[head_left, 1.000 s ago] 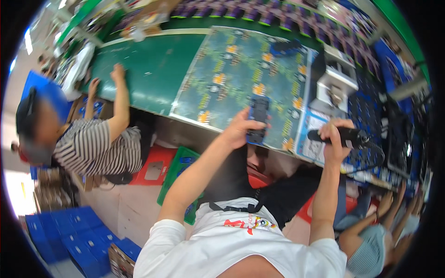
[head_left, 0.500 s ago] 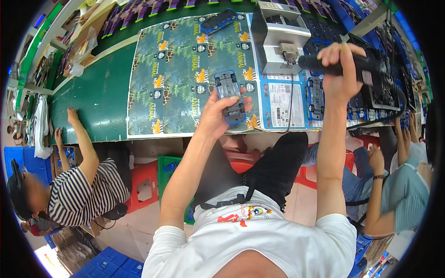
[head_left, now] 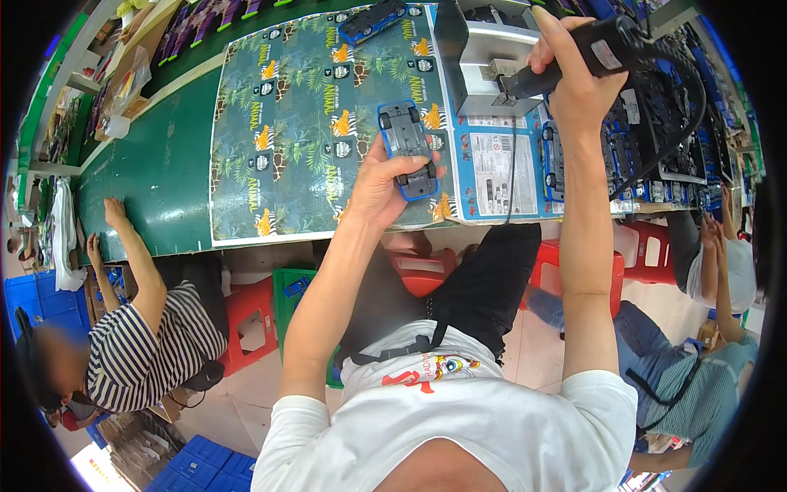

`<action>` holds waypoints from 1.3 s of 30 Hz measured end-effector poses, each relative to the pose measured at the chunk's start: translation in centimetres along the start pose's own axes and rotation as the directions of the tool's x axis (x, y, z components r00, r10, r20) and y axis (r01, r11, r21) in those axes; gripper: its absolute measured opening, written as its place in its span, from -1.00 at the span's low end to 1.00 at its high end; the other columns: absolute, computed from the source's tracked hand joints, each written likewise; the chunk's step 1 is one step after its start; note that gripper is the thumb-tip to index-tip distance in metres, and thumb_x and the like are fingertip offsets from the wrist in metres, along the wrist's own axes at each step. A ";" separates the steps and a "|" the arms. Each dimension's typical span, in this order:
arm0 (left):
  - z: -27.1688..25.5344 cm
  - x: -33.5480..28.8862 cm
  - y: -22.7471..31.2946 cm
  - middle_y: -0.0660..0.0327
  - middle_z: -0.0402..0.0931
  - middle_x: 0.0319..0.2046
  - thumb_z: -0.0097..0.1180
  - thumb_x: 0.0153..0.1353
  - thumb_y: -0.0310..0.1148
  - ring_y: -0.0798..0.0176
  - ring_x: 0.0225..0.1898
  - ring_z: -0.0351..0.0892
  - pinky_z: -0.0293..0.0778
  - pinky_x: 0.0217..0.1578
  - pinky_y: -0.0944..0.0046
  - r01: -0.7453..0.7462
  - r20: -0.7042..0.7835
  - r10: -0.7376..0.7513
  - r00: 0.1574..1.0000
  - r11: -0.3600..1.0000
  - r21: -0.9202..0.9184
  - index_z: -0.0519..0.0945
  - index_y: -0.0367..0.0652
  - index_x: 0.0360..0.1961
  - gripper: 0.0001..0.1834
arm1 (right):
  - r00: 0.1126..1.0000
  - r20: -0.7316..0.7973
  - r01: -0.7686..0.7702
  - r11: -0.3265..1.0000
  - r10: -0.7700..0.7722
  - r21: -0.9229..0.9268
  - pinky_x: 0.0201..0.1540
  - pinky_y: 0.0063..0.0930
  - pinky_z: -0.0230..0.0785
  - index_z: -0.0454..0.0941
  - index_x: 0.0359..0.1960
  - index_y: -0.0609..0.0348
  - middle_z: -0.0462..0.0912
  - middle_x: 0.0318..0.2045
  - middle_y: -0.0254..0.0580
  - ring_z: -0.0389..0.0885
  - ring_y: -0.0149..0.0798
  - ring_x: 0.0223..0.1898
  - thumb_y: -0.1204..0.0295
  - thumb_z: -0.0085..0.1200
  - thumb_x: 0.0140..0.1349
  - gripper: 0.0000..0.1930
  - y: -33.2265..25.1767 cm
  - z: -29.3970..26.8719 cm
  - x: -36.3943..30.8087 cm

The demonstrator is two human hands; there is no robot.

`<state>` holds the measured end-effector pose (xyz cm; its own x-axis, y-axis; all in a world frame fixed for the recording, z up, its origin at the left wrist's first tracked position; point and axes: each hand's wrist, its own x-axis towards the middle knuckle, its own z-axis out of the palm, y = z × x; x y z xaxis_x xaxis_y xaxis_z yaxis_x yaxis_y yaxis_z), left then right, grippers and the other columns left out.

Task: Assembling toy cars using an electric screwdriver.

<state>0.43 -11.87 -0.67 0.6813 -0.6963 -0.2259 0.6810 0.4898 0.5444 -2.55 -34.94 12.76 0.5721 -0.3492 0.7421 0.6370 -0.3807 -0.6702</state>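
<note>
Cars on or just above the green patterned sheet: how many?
2: one car in the left hand, another car near the far edge of the sheet. None seems hidden there; cars further right aren't counted.

Near the frame's centre, the toy car [head_left: 401, 135] has a grey underside, black wheels and a blue rim; at upper right the handheld tool [head_left: 586, 41] is black with a pale label [head_left: 607, 54]. Upper centre, the printed sheet [head_left: 307, 168] is dark green, patterned with leaves, yellow lettering and orange, black and white animals; the bench [head_left: 160, 193] at left is plain green. The white T-shirt [head_left: 467, 430] at the bottom bears a red and yellow print [head_left: 414, 382]; at lower left a co-worker's shirt [head_left: 147, 348] has navy-and-white stripes and the boxes [head_left: 201, 463] are blue.
</note>
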 end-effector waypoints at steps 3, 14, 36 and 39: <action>-0.3 0.4 -0.1 0.02 0.53 -0.01 0.11 0.03 -0.75 0.02 -0.08 0.62 0.62 -0.07 -0.10 -0.005 0.035 0.005 0.999 1.000 0.012 0.38 -0.17 0.14 -0.41 | 0.996 -0.046 0.072 0.426 -0.071 0.902 -0.65 -0.60 0.30 0.51 -0.59 0.19 0.48 -0.76 -0.34 0.44 -0.45 -0.77 0.51 0.22 0.21 -0.78 1.8 3.3 1.4; -0.1 0.6 0.0 0.07 0.54 -0.05 0.13 -0.03 -0.75 0.04 -0.09 0.63 0.62 -0.11 -0.02 -0.039 0.008 0.038 0.999 0.996 0.078 0.40 -0.19 0.12 -0.39 | 0.962 0.182 -0.269 0.813 0.203 0.517 -0.46 -0.37 0.34 0.38 -0.27 0.20 0.37 -0.60 -0.26 0.34 -0.34 -0.61 0.37 -0.09 0.32 -0.85 -6.4 2.9 -7.4; 0.7 0.8 0.0 0.12 0.55 -0.26 0.13 -0.03 -0.74 0.18 -0.25 0.64 0.65 -0.23 0.11 0.043 -0.040 -0.042 0.998 0.999 0.031 0.39 -0.22 0.03 -0.46 | 0.918 0.337 -0.330 0.874 0.209 0.357 -0.50 -0.40 0.39 0.35 -0.41 0.20 0.44 -0.62 -0.21 0.41 -0.34 -0.65 0.49 0.18 0.09 -0.79 -5.9 6.2 -9.6; 0.7 0.7 0.1 0.12 0.54 -0.27 0.13 -0.03 -0.73 0.17 -0.25 0.64 0.64 -0.23 0.12 0.028 -0.032 -0.027 0.999 0.999 0.020 0.38 -0.22 0.04 -0.46 | 0.905 0.288 -0.416 0.798 0.313 0.437 -0.43 -0.47 0.39 0.43 -0.51 0.21 0.54 -0.62 -0.19 0.51 -0.34 -0.58 0.55 0.33 -0.05 -0.76 -6.3 6.5 -9.6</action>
<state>0.82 -12.67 -0.19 0.6708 -0.6923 -0.2661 0.6941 0.4597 0.5539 -8.72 -23.55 9.88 0.8662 -0.1886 0.4627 0.4962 0.2153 -0.8411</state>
